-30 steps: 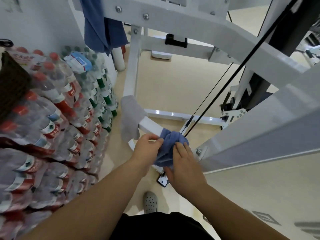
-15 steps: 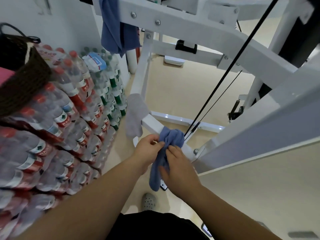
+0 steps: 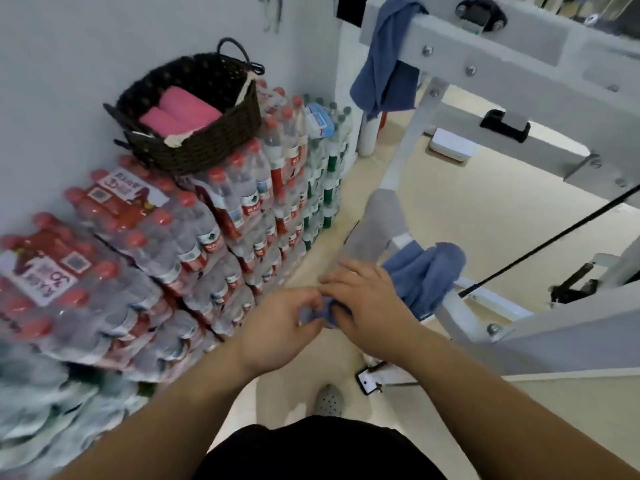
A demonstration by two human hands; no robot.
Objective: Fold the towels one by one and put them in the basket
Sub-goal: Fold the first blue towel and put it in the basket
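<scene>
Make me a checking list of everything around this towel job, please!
Surface: no table; beige floor; stacked water bottle packs carry the basket.
Job's things: dark woven basket holding pink rolled towels; upper blue towel hanging over the top bar; grey towel and lower blue towel draped on the low bar; blue cloth between the hands, possibly part of the lower blue towel.
Clutter: blue-and-white pack on the bottles; white box on the floor.
Hands: left hand and right hand both pinch the blue cloth.
Cables: black cable slanting at right.
Surroundings: white metal frame, white wall, grey shoe.
</scene>
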